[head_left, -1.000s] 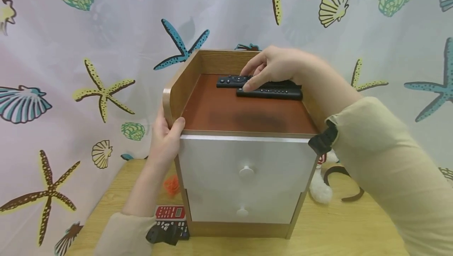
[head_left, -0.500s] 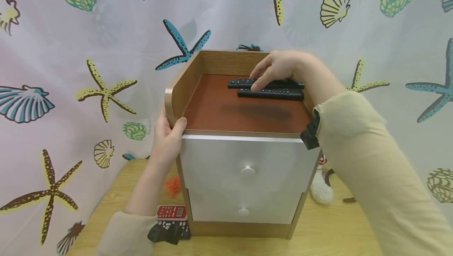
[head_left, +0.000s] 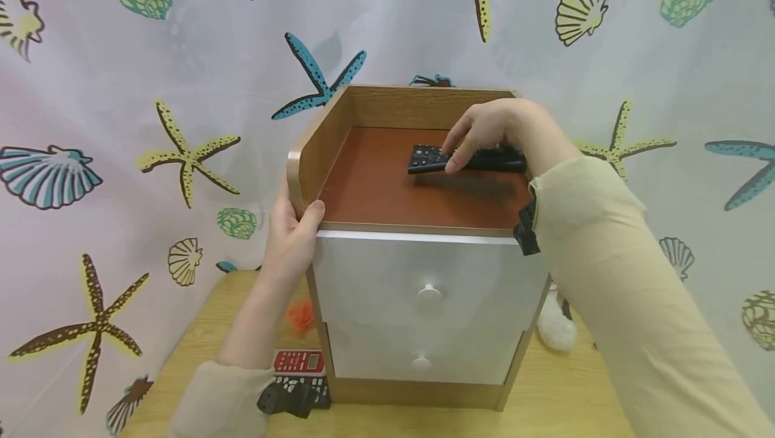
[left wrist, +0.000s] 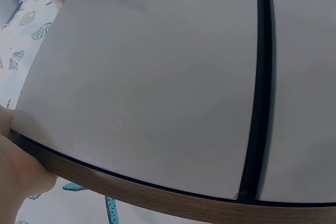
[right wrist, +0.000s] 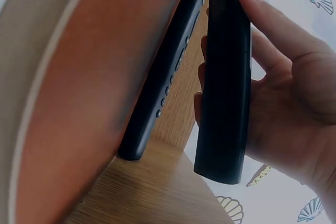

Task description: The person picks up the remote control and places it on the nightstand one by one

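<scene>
My right hand (head_left: 484,130) pinches a black remote control (head_left: 426,159) from above, thumb on the near side and fingers on the far side. The remote hangs close over the red-brown top (head_left: 375,189) of a small cabinet, its buttons facing up and its left end tipped toward me. A second black remote (right wrist: 165,72) lies on that top by the wooden back wall, seen in the right wrist view; in the head view the held one covers it. My left hand (head_left: 290,243) grips the cabinet's left side panel (head_left: 295,179), thumb on the front corner.
The cabinet has two white drawers with round knobs (head_left: 429,293). Left of it on the wooden table (head_left: 200,330) lie a red calculator (head_left: 299,361), a dark button pad and an orange tangle (head_left: 301,317). A white fluffy thing (head_left: 557,323) sits at the right. A seashell-print curtain hangs behind.
My right hand has brought the remote rightward, nearer to me and lower, until it overlaps the second remote in the head view. My left hand keeps its grip on the cabinet.
</scene>
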`<state>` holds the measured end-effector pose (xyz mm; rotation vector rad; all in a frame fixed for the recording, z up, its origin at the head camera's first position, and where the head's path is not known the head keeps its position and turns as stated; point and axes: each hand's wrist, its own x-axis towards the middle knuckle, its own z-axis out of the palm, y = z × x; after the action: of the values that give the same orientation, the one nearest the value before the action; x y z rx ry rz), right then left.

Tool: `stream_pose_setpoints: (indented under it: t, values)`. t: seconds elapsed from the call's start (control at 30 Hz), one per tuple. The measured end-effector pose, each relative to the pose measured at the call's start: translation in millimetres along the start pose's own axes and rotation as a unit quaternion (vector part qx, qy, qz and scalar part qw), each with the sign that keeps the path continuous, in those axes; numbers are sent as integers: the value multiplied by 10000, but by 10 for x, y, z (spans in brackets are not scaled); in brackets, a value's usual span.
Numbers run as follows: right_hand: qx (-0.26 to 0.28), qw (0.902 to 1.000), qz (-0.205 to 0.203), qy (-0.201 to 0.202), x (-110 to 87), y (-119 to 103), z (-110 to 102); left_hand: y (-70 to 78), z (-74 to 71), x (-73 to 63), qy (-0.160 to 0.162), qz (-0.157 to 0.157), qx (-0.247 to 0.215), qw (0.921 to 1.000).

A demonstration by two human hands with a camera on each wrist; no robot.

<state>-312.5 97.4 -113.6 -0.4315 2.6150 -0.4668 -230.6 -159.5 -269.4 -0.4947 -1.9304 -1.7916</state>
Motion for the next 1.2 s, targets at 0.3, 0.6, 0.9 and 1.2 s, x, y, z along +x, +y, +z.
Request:
stream_pose_setpoints:
  t: [0.3, 0.6, 0.9, 1.2]
  values:
    - [-247, 9997, -56, -46, 34, 67, 8, 2, 17, -17, 46, -194, 59, 9998]
    - [-262, 9991, -191, -260, 75, 86, 38, 5, 17, -14, 77, -116, 1, 9999]
    - [-187, 9989, -235, -373, 113, 141, 60, -8, 34, -19, -38, -161, 7, 9999]
    - [-582, 9976, -205, -325, 64, 38, 73, -6, 45, -6, 60, -68, -38, 10000]
